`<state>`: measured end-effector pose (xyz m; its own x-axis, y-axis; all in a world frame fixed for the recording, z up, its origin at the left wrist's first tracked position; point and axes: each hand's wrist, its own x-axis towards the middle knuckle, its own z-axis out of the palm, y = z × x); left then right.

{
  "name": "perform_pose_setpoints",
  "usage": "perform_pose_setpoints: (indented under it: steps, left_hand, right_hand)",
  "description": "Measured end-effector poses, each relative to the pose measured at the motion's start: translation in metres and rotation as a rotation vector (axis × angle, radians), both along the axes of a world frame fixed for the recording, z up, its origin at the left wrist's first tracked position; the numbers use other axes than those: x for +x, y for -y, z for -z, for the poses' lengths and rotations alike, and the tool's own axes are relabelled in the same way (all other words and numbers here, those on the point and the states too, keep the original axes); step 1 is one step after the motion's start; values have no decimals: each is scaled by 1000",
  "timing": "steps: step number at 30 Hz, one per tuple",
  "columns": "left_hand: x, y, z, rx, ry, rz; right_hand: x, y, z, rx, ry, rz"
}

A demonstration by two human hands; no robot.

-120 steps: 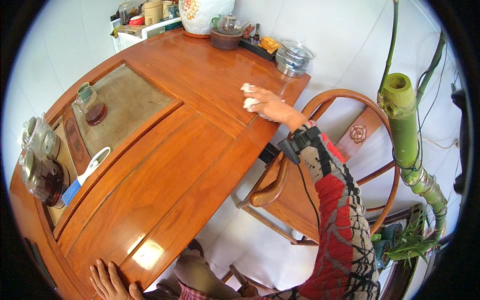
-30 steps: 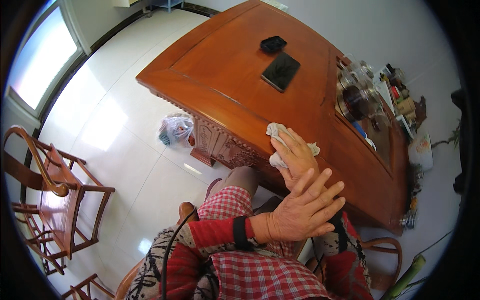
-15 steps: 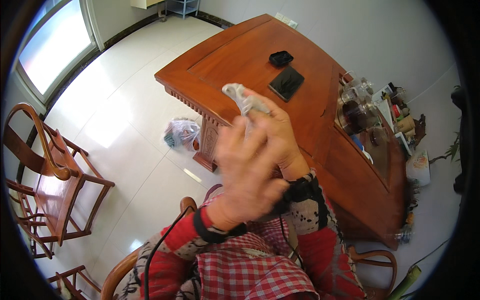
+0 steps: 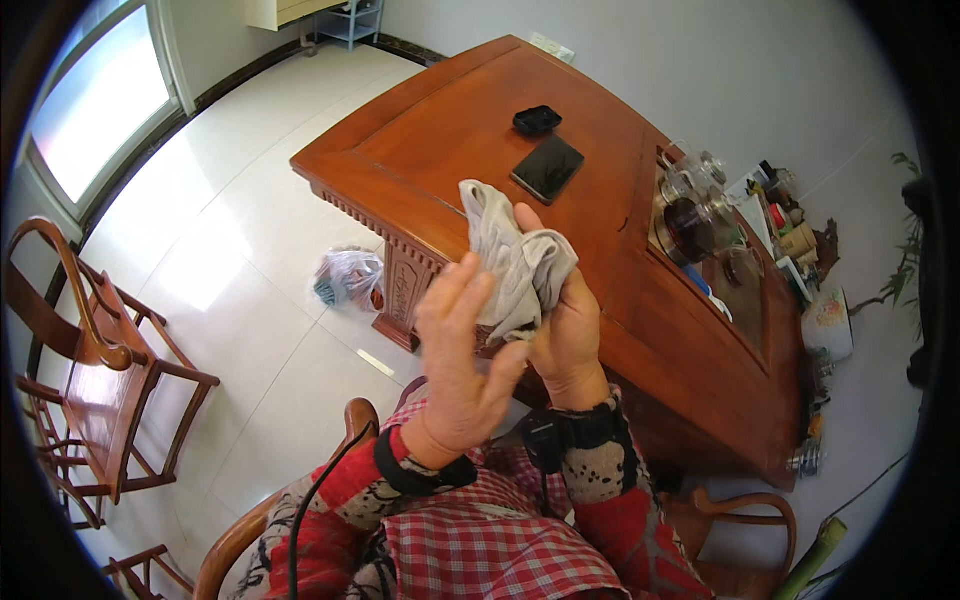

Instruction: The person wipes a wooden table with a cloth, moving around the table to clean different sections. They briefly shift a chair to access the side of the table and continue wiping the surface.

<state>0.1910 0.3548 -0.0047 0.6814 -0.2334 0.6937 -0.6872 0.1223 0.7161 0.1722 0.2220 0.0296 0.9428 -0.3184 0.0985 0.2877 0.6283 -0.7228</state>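
A crumpled light grey cloth (image 4: 508, 262) rests in my right hand (image 4: 572, 345), whose fingers curl up behind it and partly hide there. My left hand (image 4: 455, 362) is just left of the cloth, its fingers stretched out and the thumb apart. That thumb comes close to the cloth's lower edge; whether it touches I cannot tell. Both hands are over my lap, in front of the near left side of a reddish-brown wooden table (image 4: 420, 140).
On the table lie a dark phone-like slab (image 4: 548, 168) and a small black dish (image 4: 537, 120). Glass teapots (image 4: 690, 222) stand on the right. A clear plastic bag (image 4: 350, 278) sits by the table leg. Wooden chairs (image 4: 110, 370) stand on the left.
The cloth was bunched up and mostly covered; now it is more spread out in my right hand. My left hand has drawn away to the left, off the right hand.
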Motion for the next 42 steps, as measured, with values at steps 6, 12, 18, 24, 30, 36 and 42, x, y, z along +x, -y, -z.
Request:
perform_pose_setpoints:
  steps: [6, 12, 18, 24, 30, 36, 42]
  left_hand:
    - [5, 12, 0, -180, -467, 54]
    - [104, -30, 17, -692, -624, -136]
    - [222, -54, 57, -692, -720, -291]
    - [231, -3, 94, -700, -778, -292]
    - [217, 6, 102, -799, -799, -214]
    - [187, 18, 100, -799, -796, -204]
    - [121, 44, 122, -586, -952, -214]
  right_hand:
    - [-18, -22, -9, -564, -64, -179]
    - [-46, 23, -11, -1249, -240, 238]
    - [-122, 97, 11, -1739, -754, 457]
    - [-172, 135, 44, -1984, -944, 432]
    - [-172, 137, 51, -2031, -929, 480]
    - [-171, 135, 51, -2029, -913, 511]
    - [-171, 135, 52, -2035, -915, 520]
